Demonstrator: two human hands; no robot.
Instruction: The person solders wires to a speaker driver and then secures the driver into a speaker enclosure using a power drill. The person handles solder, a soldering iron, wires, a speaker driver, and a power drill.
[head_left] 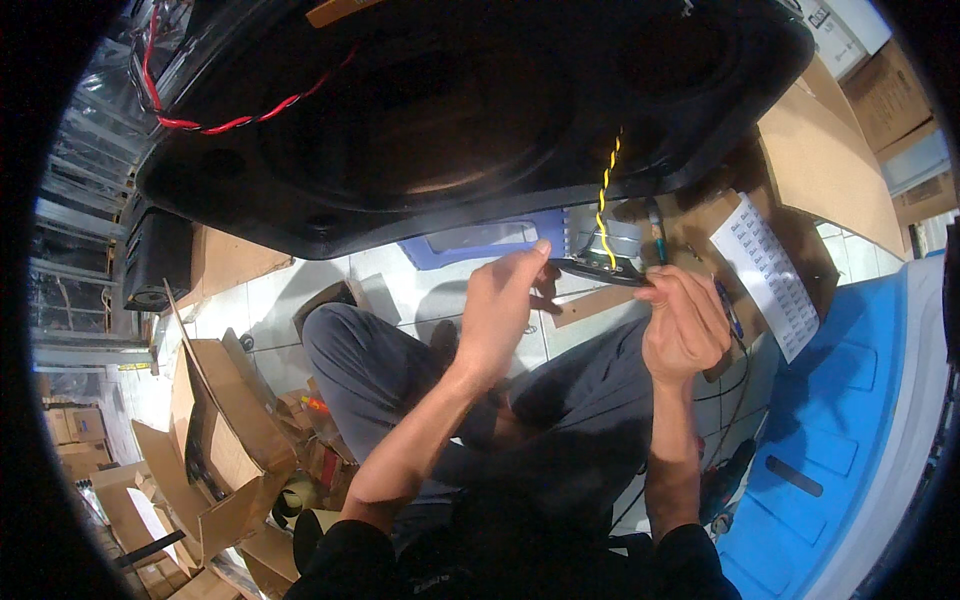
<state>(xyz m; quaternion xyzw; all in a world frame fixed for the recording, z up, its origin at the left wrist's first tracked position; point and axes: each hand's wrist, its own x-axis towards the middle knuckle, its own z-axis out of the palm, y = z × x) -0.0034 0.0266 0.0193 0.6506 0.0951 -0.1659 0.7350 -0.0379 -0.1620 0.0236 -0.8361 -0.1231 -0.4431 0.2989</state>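
Note:
Between my two hands is a small loudspeaker driver [612,240], held by its black rim with the silvery magnet side up. My left hand [503,312] grips the rim's left end, thumb on top. At the other end my right hand [685,322] pinches the rim, fingers curled. A twisted yellow and black wire [603,190] runs from the driver's terminals up to the large black speaker cabinet [330,215] in front of me. That cabinet has a big round opening and a smaller round one at its right. A twisted red and black wire [230,127] hangs at its upper left.
A blue-purple frame [450,248] lies beneath the cabinet's edge. To the right are a label sheet [765,270], a cardboard flap [825,165] and a large blue plastic piece [830,420]. An open cardboard box [225,430] stands at left, near a black box [160,260].

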